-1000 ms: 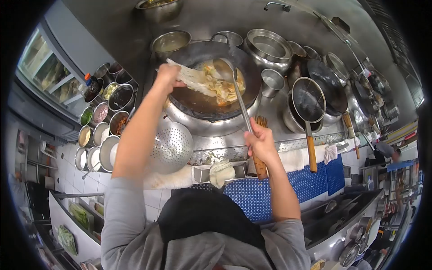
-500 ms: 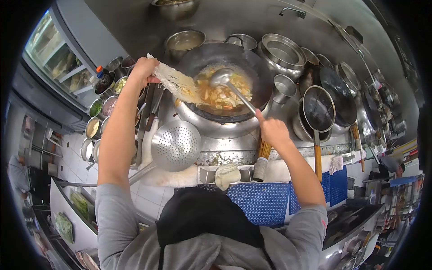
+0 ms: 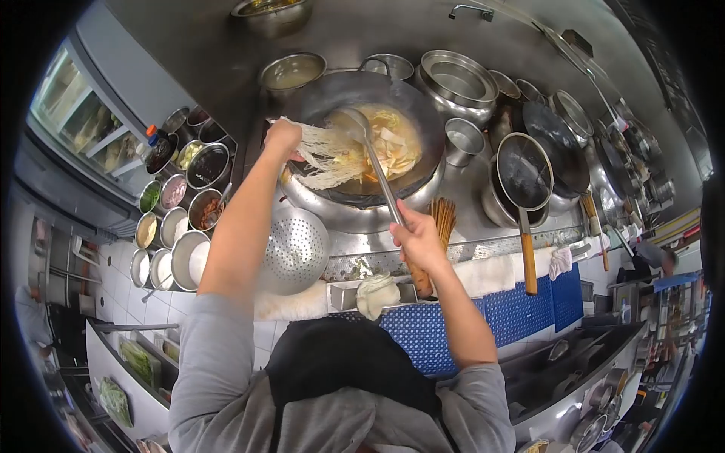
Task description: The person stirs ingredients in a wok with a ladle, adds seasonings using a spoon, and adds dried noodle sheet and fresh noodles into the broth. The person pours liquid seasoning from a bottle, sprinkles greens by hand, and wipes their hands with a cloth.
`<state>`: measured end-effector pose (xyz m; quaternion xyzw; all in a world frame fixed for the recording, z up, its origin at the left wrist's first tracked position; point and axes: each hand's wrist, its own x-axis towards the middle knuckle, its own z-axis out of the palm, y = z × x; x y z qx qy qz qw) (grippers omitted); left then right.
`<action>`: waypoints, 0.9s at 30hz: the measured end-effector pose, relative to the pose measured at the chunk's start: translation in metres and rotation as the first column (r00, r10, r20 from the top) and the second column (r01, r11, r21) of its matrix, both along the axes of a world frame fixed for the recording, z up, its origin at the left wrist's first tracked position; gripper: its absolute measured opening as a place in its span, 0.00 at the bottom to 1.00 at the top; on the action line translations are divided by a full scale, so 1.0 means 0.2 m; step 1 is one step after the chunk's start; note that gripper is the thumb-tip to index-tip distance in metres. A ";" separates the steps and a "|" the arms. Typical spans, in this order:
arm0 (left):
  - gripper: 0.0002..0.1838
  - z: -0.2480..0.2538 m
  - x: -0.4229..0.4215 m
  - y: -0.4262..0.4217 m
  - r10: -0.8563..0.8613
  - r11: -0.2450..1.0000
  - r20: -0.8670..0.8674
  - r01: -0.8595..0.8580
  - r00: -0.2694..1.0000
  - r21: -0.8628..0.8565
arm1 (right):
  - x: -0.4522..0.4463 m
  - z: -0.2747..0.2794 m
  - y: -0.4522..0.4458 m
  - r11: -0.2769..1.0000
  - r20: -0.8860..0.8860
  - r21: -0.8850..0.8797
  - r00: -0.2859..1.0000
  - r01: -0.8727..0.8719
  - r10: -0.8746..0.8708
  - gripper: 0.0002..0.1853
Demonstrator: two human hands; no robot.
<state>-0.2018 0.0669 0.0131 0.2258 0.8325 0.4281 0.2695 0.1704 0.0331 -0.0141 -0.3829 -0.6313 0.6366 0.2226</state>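
Clutched in my left hand is a bundle of thin pale noodles, fanned over the left side of the wok. Its far end reaches into the broth. My right hand is closed around the handle of a metal ladle, whose bowl lies in the wok beside the noodles. Yellowish soup with pale chunks fills the wok's bottom. A perforated strainer rests left of the stove front, partly behind my left forearm.
Seasoning containers and a bottle crowd the left. Steel pots stand behind the wok. A handled sieve sits over a pot at right, near a bamboo brush. A folded cloth lies at the front edge.
My left hand has moved right and down toward the wok, and the noodles have spread into the soup. My right hand and the ladle handle have shifted left and slightly toward me.
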 end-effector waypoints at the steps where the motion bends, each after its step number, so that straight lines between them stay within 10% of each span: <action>1: 0.21 -0.01 0.04 0.01 0.020 1.000 -0.015 -0.020 1.000 0.015 | 0.00 -0.01 -0.02 0.999 -0.031 -0.040 0.999 0.015 -0.017 0.36; 7: 0.23 -0.08 0.17 0.02 0.089 0.987 0.101 -0.102 0.991 0.126 | 0.00 -0.02 0.04 0.984 -0.002 -0.172 0.999 0.049 -0.050 0.35; 10: 0.25 0.05 0.30 -0.04 0.184 0.979 -0.102 -0.173 0.977 0.108 | 0.05 -0.06 0.07 0.986 0.019 -0.163 1.000 0.024 -0.022 0.35; 13: 0.26 0.05 0.26 -0.07 -0.149 0.982 -0.561 0.057 0.815 -0.178 | 0.07 0.00 0.06 0.980 0.083 -0.195 0.996 0.040 -0.024 0.34; 16: 0.23 0.10 0.26 -0.08 -0.282 0.947 -0.585 0.121 0.760 -0.299 | 0.08 0.08 0.04 0.985 0.176 -0.169 0.984 0.028 0.002 0.33; 27: 0.12 -0.01 0.22 -0.09 -0.505 0.851 -0.679 0.173 0.532 -0.497 | 0.01 0.14 -0.03 0.831 0.543 0.463 0.839 -0.309 0.010 0.32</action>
